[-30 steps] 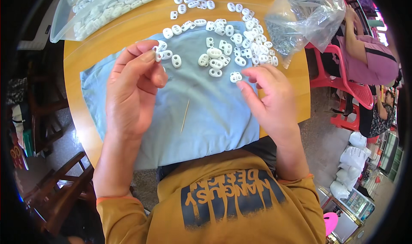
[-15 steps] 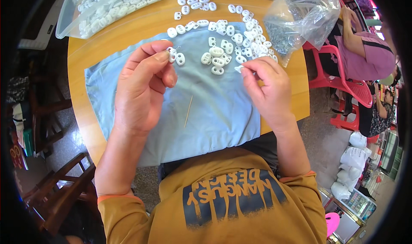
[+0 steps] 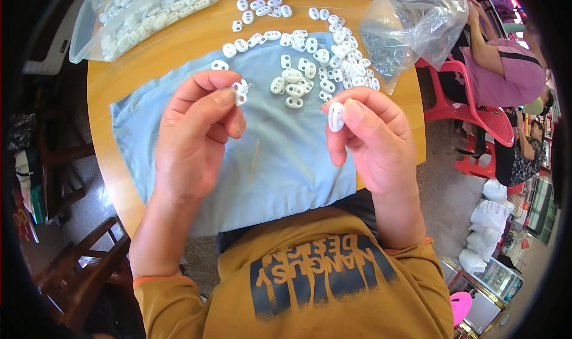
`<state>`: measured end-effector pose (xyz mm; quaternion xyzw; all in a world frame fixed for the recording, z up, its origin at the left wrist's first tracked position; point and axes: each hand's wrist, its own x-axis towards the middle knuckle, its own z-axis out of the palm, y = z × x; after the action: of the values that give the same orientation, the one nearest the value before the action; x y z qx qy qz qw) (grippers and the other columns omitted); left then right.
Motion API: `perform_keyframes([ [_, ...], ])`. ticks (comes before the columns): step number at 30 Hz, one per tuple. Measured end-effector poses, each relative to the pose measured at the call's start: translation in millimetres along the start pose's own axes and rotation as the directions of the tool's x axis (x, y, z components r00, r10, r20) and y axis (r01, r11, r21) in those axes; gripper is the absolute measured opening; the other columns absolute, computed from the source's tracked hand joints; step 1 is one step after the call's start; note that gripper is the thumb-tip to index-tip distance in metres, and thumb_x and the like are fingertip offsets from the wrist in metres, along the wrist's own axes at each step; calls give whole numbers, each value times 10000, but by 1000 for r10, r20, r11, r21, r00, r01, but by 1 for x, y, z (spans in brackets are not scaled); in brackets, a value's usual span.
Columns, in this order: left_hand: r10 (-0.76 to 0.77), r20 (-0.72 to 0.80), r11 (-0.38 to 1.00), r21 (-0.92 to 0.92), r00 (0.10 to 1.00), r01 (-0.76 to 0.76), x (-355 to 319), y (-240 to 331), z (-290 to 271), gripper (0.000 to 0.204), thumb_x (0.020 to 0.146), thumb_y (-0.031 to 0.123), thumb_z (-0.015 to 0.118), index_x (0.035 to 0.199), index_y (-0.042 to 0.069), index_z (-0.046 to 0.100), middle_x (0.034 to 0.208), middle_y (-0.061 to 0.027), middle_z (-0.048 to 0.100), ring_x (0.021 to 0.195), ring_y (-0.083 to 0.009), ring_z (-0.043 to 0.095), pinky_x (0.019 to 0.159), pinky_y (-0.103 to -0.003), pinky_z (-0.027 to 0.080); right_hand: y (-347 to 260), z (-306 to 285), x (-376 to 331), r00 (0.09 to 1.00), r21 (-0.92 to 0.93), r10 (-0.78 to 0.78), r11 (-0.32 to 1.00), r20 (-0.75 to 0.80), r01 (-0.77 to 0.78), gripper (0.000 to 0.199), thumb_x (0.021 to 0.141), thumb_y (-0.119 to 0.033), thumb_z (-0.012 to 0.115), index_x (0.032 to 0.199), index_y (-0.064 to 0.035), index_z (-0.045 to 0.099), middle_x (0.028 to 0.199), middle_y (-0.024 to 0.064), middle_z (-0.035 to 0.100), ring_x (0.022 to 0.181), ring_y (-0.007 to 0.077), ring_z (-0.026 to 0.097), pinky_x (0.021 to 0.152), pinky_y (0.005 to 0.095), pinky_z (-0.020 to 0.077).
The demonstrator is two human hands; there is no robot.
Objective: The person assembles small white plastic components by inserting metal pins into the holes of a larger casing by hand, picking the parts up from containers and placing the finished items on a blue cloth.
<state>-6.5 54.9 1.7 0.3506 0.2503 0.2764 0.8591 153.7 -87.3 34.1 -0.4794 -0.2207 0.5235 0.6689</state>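
Between thumb and fingertips, my left hand (image 3: 196, 121) pinches a small white two-holed plastic cord-lock piece (image 3: 240, 97). A thin metal spring (image 3: 245, 87) seems to stick out at its top. Level with it on the right, my right hand (image 3: 381, 130) grips a white oval cord-lock part (image 3: 335, 117) by thumb and fingers, raised over the cloth. The two pieces are apart. Beneath both hands lies a light blue cloth (image 3: 286, 184), with a thin wooden stick (image 3: 255, 160) on it. A cluster of white cord locks (image 3: 292, 90) rests on the cloth beyond my hands.
More white parts (image 3: 351, 59) lie heaped at the right, and others form an arc across the cloth's far side. A clear tub (image 3: 83, 44) of white pieces stands far left. A plastic bag (image 3: 387, 47) of grey metal bits sits far right. People sit beyond, near red chairs (image 3: 494, 124).
My right hand has picked up a white oval part from beside the heap and brought it nearer, turned up. My left hand keeps its piece. The view has shifted slightly.
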Motion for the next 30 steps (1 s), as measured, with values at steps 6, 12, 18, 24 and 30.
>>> perform_keyframes([
  [6, -12, 11, 1000, -9, 1000, 12, -4, 3, 6, 109, 842, 35, 496, 934, 43, 554, 760, -33, 549, 563, -114, 414, 534, -247, 324, 2, 15, 17, 995, 48, 41, 998, 88, -45, 181, 881, -172, 557, 930, -2, 591, 770, 79, 620, 614, 124, 582, 545, 258, 476],
  [12, -23, 51, 996, -80, 998, 28, -3, 8, 0, 129, 824, 43, 556, 950, 28, 577, 787, -36, 569, 610, -113, 502, 565, -234, 410, 12, 24, 49, 984, 100, 60, 992, 171, -77, 165, 868, -138, 565, 957, -1, 590, 812, 83, 626, 696, 134, 597, 622, 266, 485],
  [18, -45, -38, 998, -39, 998, 44, 1, 10, 1, 103, 830, 51, 516, 925, 51, 556, 784, -40, 572, 556, -121, 459, 550, -268, 359, 27, 19, 71, 974, 132, 71, 986, 214, -101, 146, 828, -81, 585, 951, -3, 589, 837, 56, 608, 721, 117, 573, 649, 248, 473],
  [24, -61, -119, 998, 18, 991, 64, 5, 6, 0, 97, 819, 47, 518, 910, 43, 550, 781, -45, 568, 565, -130, 470, 544, -266, 370, 27, 10, 74, 971, 95, 13, 995, 239, -37, 168, 802, -22, 556, 969, -8, 565, 839, 15, 562, 749, 74, 523, 676, 216, 445],
  [30, -17, -96, 994, 109, 995, 28, 5, 3, 3, 108, 809, 36, 515, 913, 23, 543, 781, -54, 554, 593, -146, 504, 548, -260, 416, 28, 5, 72, 958, 71, 7, 997, 288, -29, 197, 799, 3, 541, 996, -6, 547, 864, -11, 534, 798, 43, 488, 701, 191, 413],
])
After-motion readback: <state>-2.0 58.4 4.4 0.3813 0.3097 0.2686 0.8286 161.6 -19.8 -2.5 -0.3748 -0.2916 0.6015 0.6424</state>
